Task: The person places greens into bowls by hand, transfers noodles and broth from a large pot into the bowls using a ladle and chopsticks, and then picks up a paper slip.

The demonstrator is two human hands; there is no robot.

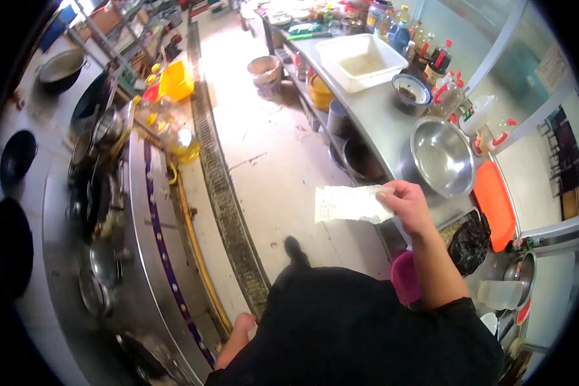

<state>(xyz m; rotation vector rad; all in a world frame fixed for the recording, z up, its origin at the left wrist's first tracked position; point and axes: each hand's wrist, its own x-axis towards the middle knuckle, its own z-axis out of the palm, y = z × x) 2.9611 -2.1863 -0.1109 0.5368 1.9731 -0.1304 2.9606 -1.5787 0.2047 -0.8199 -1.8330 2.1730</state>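
Pinched at its right edge, a torn-edged slip of white paper [347, 204] with rows of small writing is held out in my right hand [406, 206]. The writing is too small to read. It hangs over the floor, beside the front edge of the steel counter [379, 125]. Low down by my left side, my left hand [240, 329] is curled, with a bit of something whitish showing at its fingers. Most of those fingers are hidden. The large steel bowl [441, 156] on the counter is just beyond my right hand.
A floor drain grate [219, 186] runs along the aisle by the stove [135, 212] on my left. Oil bottles [174, 138] and a yellow basket [175, 80] stand near it. The right counter bears a white tub [361, 61], an orange board [495, 204] and bottles. A bucket [266, 71] stands ahead.
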